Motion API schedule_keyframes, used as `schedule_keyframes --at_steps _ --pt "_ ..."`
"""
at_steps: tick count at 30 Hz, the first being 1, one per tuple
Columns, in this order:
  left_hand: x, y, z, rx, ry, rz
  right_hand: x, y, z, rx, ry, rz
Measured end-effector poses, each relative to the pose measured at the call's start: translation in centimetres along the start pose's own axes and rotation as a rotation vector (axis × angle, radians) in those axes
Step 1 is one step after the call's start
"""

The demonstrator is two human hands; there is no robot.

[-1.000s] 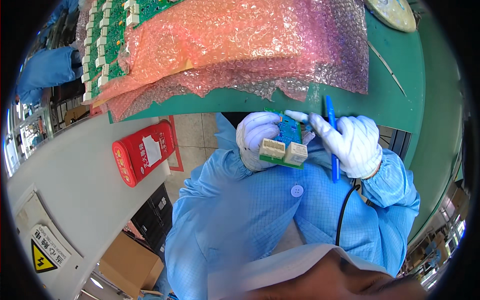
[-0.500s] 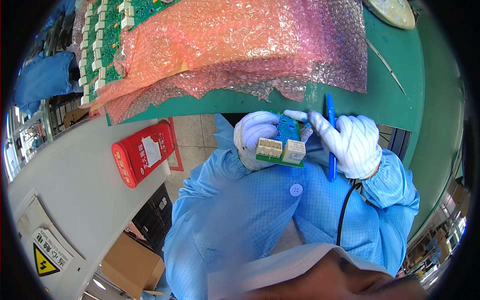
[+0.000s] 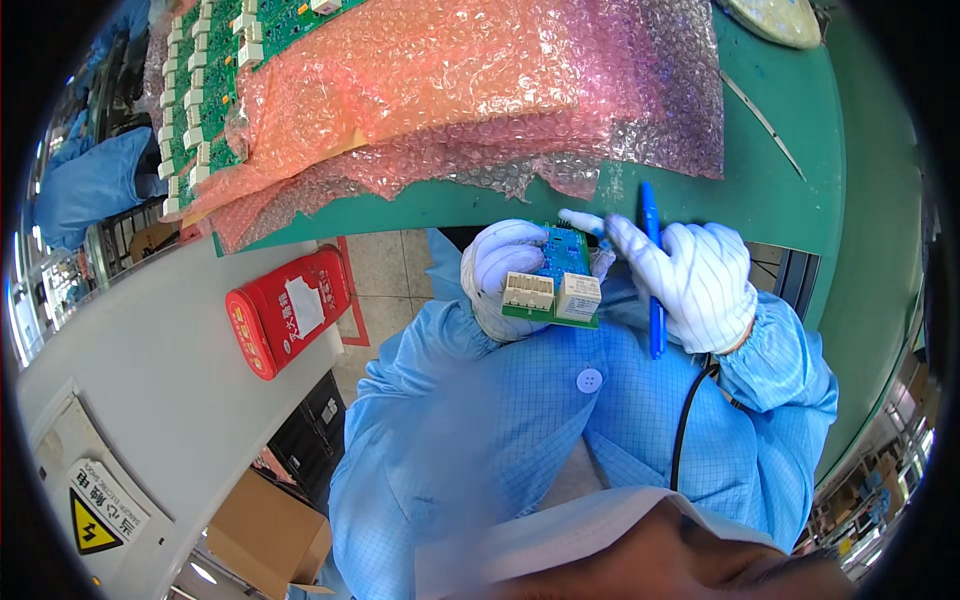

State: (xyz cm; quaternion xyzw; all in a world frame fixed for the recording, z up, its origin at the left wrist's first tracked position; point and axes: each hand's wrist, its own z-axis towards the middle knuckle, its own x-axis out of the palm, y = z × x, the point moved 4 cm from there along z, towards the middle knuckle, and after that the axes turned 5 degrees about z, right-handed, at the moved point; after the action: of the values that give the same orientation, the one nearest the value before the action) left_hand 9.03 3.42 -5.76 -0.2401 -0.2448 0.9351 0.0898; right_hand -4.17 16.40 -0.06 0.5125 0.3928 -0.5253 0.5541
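The left hand (image 3: 500, 280), in a striped white glove, grips the board (image 3: 565, 258) by its left side, fingers (image 3: 515, 240) bent over its face. The board sits just off the counter (image 3: 430, 205), by the middle of its near edge, in front of the blue coat (image 3: 510, 400); its two white blocks face the wearer. The right hand (image 3: 700, 285), gloved alike, has its fingers closed about a blue pen (image 3: 656, 330), which stands nearly upright in the grip. A white tip with a blue mark reaches to the board's far right corner; whether it is a fingertip or a separate piece, I cannot tell. On the counter, pink bubble wrap (image 3: 440, 90) spreads over the middle, reaching close to the near edge. Green panels (image 3: 222, 85) with white connectors lie toward the far left corner, partly under the wrap. A thin metal strip (image 3: 763, 125) lies near the right edge, a pale round pad (image 3: 780, 18) beyond it.
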Motion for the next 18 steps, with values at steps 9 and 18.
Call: schedule_keyframes --at_steps 9,18 --pt "0.3 0.1 -0.2 -0.017 -0.063 -0.038 -1.0 -0.8 -0.1 -0.062 0.012 0.189" --pt "0.1 0.6 -0.3 0.01 -0.072 -0.092 -0.1 -0.5 0.3 -0.043 0.039 0.065"
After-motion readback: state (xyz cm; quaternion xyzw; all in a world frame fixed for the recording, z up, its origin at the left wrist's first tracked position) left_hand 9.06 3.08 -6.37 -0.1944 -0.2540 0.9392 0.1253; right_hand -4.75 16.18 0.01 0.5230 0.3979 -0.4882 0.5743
